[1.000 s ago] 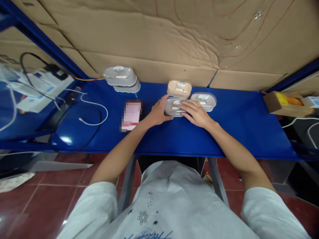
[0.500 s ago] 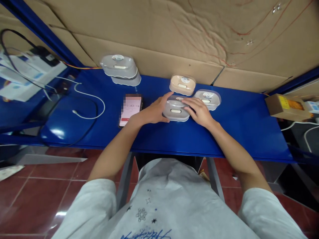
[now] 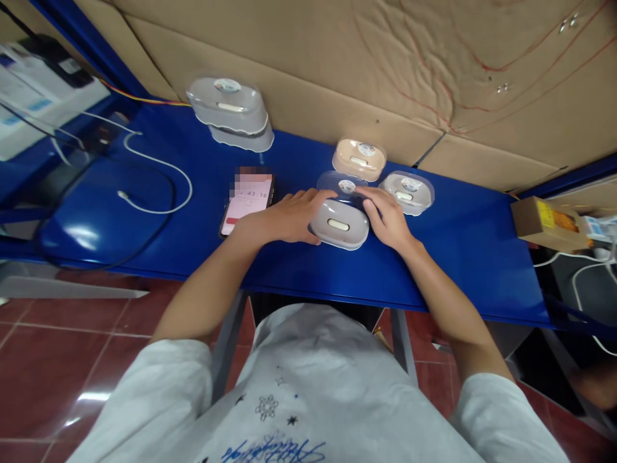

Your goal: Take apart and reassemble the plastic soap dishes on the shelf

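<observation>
A grey oval-cornered plastic box (image 3: 340, 236) with a pale slot-shaped piece on top sits on the blue table in front of me. Its clear lid (image 3: 332, 180), with a round sticker, is raised off it and tilted up at its far side. My left hand (image 3: 297, 217) curls around the box's left end, thumb at the near corner and forefinger by the lid's lower edge. The fingers of my right hand (image 3: 389, 217) pinch the lid's right edge. Where the left fingers meet lid or box is partly hidden.
Behind stands a lidded peach box (image 3: 360, 159), with a lidded grey box (image 3: 407, 193) to its right. Stacked lidded boxes (image 3: 229, 106) stand back left. A phone (image 3: 248, 199) lies beside my left hand. Cables (image 3: 187, 180) cross the left side; a cardboard box (image 3: 549, 225) is far right.
The clear lid has come up off the grey box and now stands tilted behind it. My right hand has moved with the lid. The camera view has shifted slightly.
</observation>
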A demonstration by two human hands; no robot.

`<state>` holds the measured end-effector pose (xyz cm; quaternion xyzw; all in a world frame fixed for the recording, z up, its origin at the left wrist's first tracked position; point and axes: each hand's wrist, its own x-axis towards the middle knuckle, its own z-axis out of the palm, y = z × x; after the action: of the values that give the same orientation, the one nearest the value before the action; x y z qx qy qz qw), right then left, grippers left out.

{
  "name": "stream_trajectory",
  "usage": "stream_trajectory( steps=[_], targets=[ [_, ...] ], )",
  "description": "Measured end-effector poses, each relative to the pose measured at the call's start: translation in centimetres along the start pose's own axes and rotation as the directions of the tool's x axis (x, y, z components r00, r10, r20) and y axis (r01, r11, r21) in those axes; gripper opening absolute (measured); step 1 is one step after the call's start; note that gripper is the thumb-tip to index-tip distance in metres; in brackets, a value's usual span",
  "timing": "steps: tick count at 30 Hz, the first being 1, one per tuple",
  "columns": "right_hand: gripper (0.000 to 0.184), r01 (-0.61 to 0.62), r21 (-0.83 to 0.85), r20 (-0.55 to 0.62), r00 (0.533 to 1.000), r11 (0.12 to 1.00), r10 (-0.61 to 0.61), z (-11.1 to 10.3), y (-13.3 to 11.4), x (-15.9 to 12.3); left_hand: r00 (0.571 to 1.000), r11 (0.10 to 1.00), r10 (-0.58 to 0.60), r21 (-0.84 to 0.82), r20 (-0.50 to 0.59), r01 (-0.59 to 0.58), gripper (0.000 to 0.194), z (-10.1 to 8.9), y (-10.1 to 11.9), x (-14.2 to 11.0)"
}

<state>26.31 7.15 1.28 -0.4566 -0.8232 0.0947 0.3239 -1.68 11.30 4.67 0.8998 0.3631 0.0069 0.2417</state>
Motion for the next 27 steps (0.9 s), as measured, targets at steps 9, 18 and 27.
stream_trajectory(
  steps=[9, 18, 27],
  targets=[
    [0.048, 0.182, -0.018, 0.229, 0.958, 0.983, -0.173, 0.9, -1.4, -1.6, 1.000, 0.999, 0.022, -0.042, -0.006, -0.023, 0.114, 0.0, -1.0, 0.6],
    [0.051, 0.170, -0.066, 0.246, 0.958, 0.983, -0.149, 0.9, -1.3, -1.2, 0.997, 0.997, 0.037, -0.059, -0.070, -0.041, 0.118, 0.9, -1.8, 1.3],
    [0.048, 0.078, 0.068, 0.145, 0.986, 0.995, -0.087, -0.8, -1.1, -1.1, 0.969, 0.961, 0.016, -0.265, -0.247, -0.083, 0.129, 2.7, 0.4, -3.1]
  ],
)
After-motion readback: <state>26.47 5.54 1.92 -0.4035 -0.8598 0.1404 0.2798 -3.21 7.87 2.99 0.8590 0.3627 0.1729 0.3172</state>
